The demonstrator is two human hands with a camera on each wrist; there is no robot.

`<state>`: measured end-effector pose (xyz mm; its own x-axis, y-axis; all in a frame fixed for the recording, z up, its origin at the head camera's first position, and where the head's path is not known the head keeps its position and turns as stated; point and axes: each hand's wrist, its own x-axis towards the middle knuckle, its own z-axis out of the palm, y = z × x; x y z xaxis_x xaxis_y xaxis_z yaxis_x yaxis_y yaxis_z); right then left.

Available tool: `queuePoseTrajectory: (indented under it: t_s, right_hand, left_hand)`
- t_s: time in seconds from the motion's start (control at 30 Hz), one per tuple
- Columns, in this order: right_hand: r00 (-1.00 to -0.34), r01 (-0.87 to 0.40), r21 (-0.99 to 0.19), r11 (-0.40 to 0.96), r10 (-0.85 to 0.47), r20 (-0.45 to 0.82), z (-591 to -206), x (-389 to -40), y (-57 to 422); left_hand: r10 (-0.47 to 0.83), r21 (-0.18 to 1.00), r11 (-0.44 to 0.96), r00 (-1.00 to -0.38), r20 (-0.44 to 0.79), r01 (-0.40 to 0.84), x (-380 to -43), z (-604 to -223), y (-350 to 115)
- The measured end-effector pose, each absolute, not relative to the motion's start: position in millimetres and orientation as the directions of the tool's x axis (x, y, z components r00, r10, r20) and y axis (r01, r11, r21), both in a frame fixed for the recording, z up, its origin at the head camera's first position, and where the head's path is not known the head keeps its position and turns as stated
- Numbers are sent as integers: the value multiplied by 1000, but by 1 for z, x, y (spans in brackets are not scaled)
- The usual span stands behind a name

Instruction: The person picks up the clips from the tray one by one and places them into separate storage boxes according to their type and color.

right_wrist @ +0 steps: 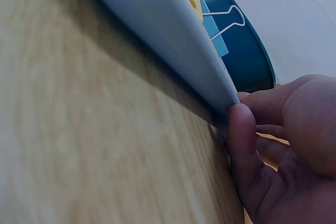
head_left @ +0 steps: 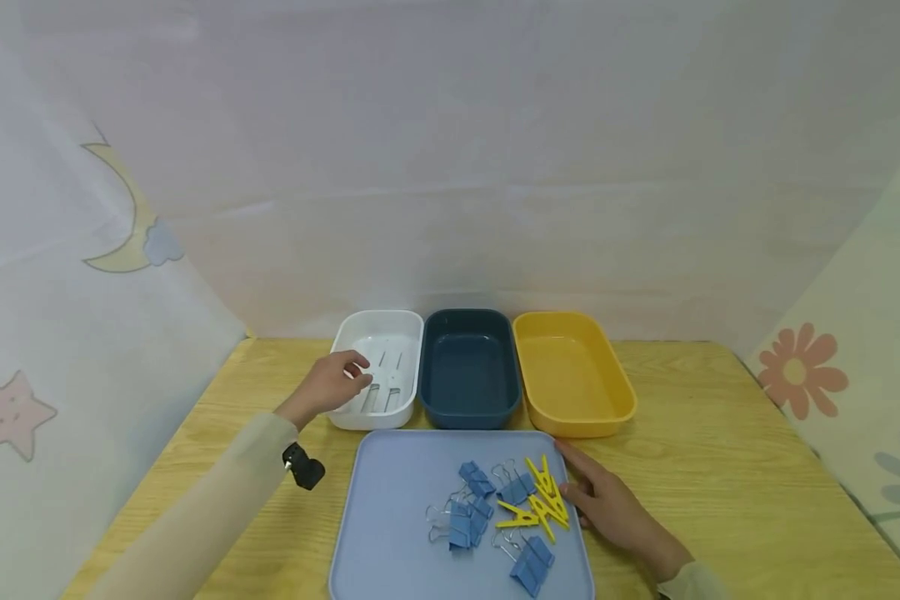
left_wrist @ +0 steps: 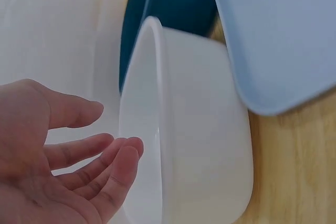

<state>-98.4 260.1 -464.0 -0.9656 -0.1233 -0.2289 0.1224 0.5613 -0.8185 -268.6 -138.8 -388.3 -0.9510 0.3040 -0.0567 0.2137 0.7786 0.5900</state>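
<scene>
Blue metal binder clips and yellow plastic clothespins lie on a pale-blue rectangular tray, its edge pinched by the right hand, where an uneven tug could scatter them. Beyond, the empty left hand, thumb and fingertips apart, hangs over a white plastic bin.

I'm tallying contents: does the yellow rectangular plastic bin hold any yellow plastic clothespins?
No, the yellow bin looks bare inside, and the visible clothespins lie on the pale-blue rectangular tray.
</scene>
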Motion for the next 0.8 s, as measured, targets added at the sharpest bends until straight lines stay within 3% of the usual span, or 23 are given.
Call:
queuePoseTrajectory:
  t_s: [0.23,0.8]
  right_hand:
    - [-964,132,-821,555,-122,-238,-467,-102,261]
    - [-966,97,-819,566,-145,-215,-467,-98,263]
  left_hand:
    - [302,700,698,-948,-96,152,-247,-385,-136]
    - [381,808,578,-914,-141,116,-206,-389,-124]
